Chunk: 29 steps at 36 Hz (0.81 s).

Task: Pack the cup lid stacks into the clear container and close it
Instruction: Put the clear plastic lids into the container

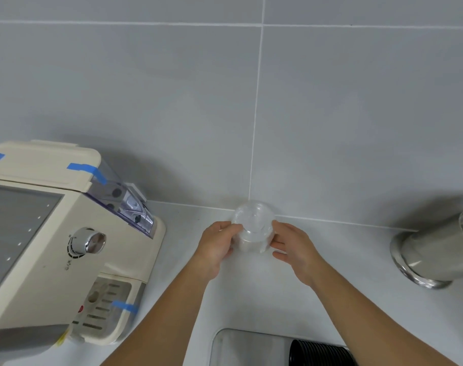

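Two hands grip a stack of clear domed cup lids (252,228) on a white counter (330,273), close to the tiled wall (225,101)

The left hand (217,247) and right hand (295,249) curl round the stack from either side, fingers pressed to its walls. At the near edge a clear container (248,347) holds a stack of black lids (320,353) lying on its side. A cream appliance (66,249) with blue tape sits left, a steel vessel (436,254) far right
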{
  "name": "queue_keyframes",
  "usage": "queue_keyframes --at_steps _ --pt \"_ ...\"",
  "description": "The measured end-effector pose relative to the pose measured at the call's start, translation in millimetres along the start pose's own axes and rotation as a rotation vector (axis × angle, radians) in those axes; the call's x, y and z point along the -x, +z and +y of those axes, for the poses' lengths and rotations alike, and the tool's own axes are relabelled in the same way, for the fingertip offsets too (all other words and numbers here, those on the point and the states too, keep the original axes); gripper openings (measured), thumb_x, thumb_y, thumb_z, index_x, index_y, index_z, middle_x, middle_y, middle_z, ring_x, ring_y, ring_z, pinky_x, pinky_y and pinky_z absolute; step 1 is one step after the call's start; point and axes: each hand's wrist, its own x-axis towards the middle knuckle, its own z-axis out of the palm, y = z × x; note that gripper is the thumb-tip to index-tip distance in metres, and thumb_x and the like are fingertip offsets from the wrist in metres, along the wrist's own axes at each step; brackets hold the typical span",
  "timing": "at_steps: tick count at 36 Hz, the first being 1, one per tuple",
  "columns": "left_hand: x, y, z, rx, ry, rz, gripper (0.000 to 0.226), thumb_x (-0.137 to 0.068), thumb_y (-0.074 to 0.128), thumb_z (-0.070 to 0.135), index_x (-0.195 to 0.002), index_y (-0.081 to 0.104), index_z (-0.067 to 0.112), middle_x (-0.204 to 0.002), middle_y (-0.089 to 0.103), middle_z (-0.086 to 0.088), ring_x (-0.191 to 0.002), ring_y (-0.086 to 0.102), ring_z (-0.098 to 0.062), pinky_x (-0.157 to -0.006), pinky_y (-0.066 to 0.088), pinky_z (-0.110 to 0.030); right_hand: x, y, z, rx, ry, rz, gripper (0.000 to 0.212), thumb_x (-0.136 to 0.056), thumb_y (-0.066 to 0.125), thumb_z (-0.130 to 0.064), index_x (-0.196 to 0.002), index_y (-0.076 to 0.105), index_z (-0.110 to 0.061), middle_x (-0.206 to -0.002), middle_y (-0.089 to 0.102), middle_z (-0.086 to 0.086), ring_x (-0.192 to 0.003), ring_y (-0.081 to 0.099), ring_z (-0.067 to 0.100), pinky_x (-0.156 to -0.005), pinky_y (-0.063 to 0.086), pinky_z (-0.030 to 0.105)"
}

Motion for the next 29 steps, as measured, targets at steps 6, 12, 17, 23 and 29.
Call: queue_keyframes --at_steps 6,12,17,23,29 --pt "17.3 -2.9 -10.3 0.074 0.014 -0.026 0.04 -0.07 0.073 0.025 -0.104 0.069 0.005 -0.112 0.073 -0.018 -0.097 0.072 -0.029 -0.08 0.06 -0.031 15.3 -1.7 10.0 -0.035 -0.016 0.013 0.02 -0.092 0.061 -0.03 -0.106 0.069 -0.018 -0.114 0.073 0.008 -0.106 0.068 0.023 -0.099 0.049 0.04" --pt "34.6 -2.4 -10.4 0.113 0.045 -0.019 0.043 -0.069 0.077 0.025 -0.106 0.068 0.005 -0.12 0.069 -0.021 -0.11 0.068 -0.03 -0.082 0.059 -0.029 29.1 -1.7 7.4 -0.098 -0.012 0.023 0.018 -0.092 0.061 -0.025 -0.105 0.069 -0.015 -0.123 0.067 0.018 -0.116 0.063 0.033 -0.103 0.047 0.043" --pt "66.0 -3.0 -7.1 0.174 0.067 -0.038 0.028 -0.082 0.074 0.015 -0.107 0.065 0.007 -0.119 0.069 -0.019 -0.111 0.068 -0.029 -0.086 0.055 -0.028 52.4 -3.9 0.4 -0.156 -0.05 -0.003 0.023 -0.094 0.059 -0.022 -0.112 0.066 -0.011 -0.111 0.066 0.012 -0.114 0.063 0.034 -0.099 0.051 0.04" --pt "106.9 -1.9 -12.1 0.214 0.112 -0.062 0.033 -0.083 0.076 0.017 -0.112 0.063 0.009 -0.116 0.07 -0.015 -0.109 0.068 -0.024 -0.093 0.051 -0.03 88.2 -9.8 -0.6 -0.217 -0.133 -0.038 0.014 -0.094 0.059 -0.016 -0.105 0.066 -0.013 -0.105 0.066 0.007 -0.095 0.065 0.026 -0.094 0.052 0.036" --pt "144.2 0.3 -18.0 0.227 0.146 -0.061 0.035 -0.082 0.077 0.017 -0.113 0.063 0.011 -0.117 0.07 -0.014 -0.11 0.067 -0.022 -0.099 0.05 -0.033 119.7 -17.0 3.3 -0.203 -0.185 -0.068 0.025 -0.092 0.061 -0.014 -0.115 0.066 -0.01 -0.112 0.068 0.013 -0.1 0.065 0.026 -0.095 0.052 0.037"
